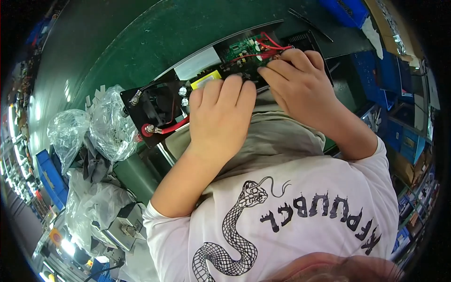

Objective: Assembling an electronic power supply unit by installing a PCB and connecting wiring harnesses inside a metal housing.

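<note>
An opened power inverter (197, 65) lies slantwise across my lap at the bench edge. Its black end panel (134, 110) on the left carries a fan (157, 104) and a thick red cable (174, 127). Inside are a yellow-wrapped transformer (205, 80) and a green circuit board (239, 48) with thin red wires (275, 47). My left hand (221, 115) bends its fingers over the near side, beside the transformer; its thumb is hidden. My right hand (303, 82) curls over the right end by the red wires; what lies beneath its fingers is hidden.
A dark green bench top (117, 51) spreads beyond the inverter. Tweezers or a similar thin tool (310, 23) lie at the far right, near a blue bin (346, 11). Clear plastic bags (110, 122) and a blue tray (50, 176) are at the left.
</note>
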Available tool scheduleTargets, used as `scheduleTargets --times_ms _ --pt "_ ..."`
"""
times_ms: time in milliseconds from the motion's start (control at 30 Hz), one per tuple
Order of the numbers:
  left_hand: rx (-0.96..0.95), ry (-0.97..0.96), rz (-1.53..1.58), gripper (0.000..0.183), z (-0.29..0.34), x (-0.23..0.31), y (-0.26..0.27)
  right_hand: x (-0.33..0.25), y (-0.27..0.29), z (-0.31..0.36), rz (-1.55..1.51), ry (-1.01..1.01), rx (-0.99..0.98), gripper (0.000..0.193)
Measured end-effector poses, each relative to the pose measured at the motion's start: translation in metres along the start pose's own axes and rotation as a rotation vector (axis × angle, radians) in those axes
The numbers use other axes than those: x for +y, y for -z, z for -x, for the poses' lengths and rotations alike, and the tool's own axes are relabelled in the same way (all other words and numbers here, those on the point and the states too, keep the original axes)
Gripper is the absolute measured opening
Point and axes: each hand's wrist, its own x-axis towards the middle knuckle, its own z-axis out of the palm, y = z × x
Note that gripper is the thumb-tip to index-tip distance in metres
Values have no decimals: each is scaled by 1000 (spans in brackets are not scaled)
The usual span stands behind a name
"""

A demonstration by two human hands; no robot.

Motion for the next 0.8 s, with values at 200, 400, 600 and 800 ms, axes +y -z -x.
scheduleTargets --times_ms 200,400,600,800 --pt "-97 4 25 17 -14 7 4 2 7 -8 -53 -42 -170 14" --pt "-174 49 18 8 -16 7 0 6 6 -14 -113 -16 -157 8" --pt "-230 44 36 11 -23 7 3 9 1 -14 -180 18 -87 3" --pt "-257 57 44 14 -27 10 3 15 1 -17 -224 89 -125 4"
